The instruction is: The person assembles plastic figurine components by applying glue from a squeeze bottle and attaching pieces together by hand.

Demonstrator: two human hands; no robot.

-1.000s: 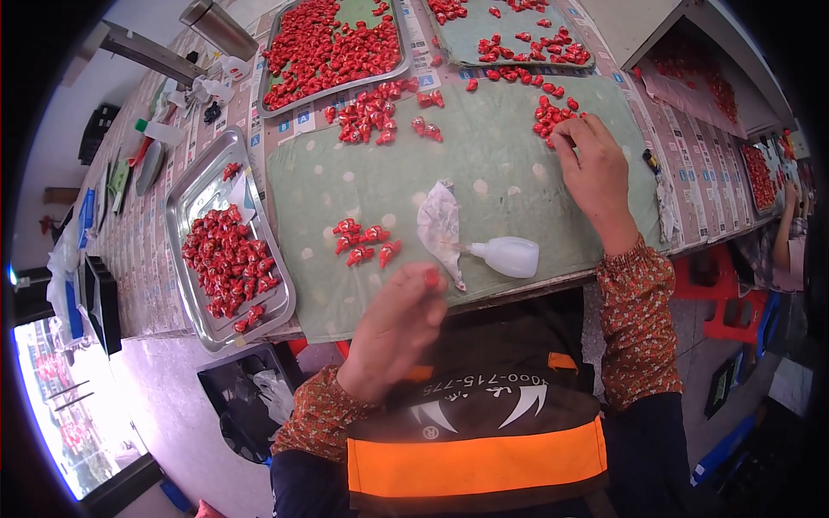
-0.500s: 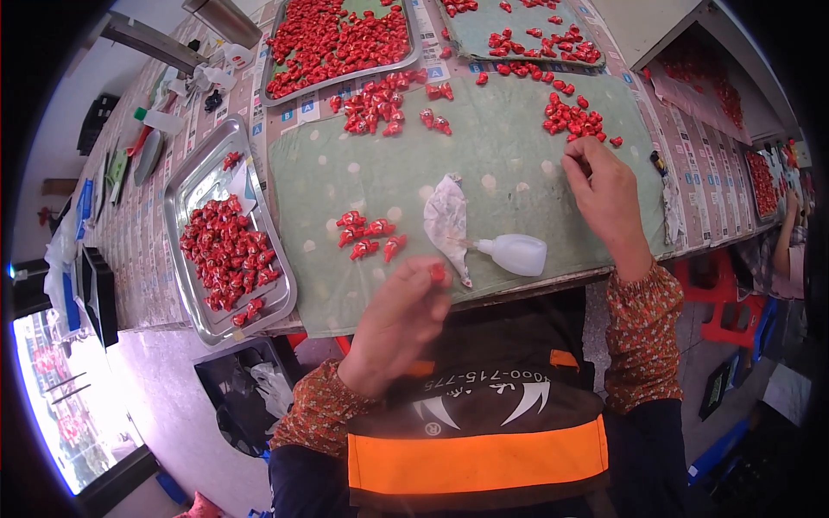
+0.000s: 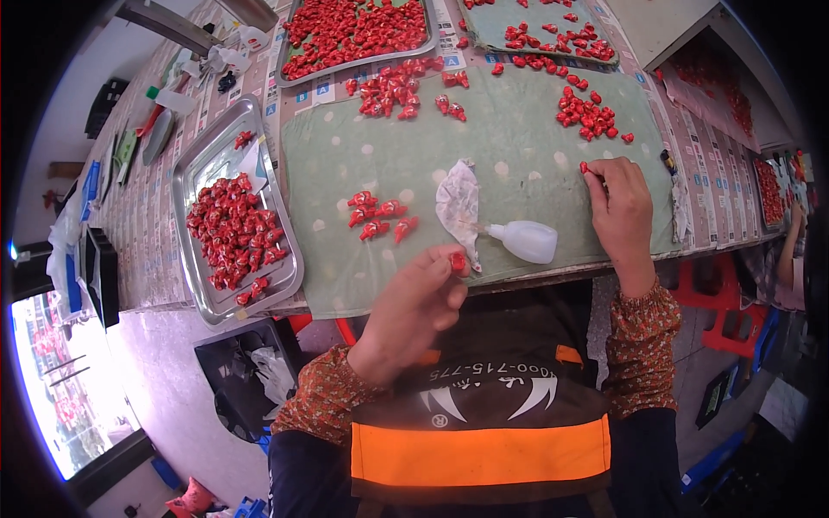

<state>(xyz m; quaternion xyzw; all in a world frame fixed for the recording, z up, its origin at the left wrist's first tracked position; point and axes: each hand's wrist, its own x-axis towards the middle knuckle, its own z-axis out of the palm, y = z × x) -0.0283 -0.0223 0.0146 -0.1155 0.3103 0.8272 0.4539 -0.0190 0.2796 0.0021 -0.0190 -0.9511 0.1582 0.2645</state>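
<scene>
Near the table's front edge, my left hand (image 3: 414,302) pinches a small red piece (image 3: 458,261) between thumb and fingertips. Over the right part of the green cloth (image 3: 337,147), my right hand (image 3: 623,207) grips a smaller red piece (image 3: 585,167) at its fingertips. Beyond it lies a heap of loose round red pieces (image 3: 587,112). Between my hands rest a crumpled white cloth (image 3: 458,194) and a white squeeze bottle (image 3: 528,241) on its side, its thin tip over the cloth. Left of these sits a small group of red figures (image 3: 376,210).
A metal tray (image 3: 298,285) piled with red figures stands at the left. Another full metal tray (image 3: 432,36) is at the back, with a red heap (image 3: 393,86) before it. A green-lined tray (image 3: 484,39) lies back right. Another person's arm (image 3: 787,250) shows at the far right.
My right hand has drawn back from the round-piece heap with a small red piece. My left hand, still pinching its piece, has shifted slightly right. The whole view has shifted a little.
</scene>
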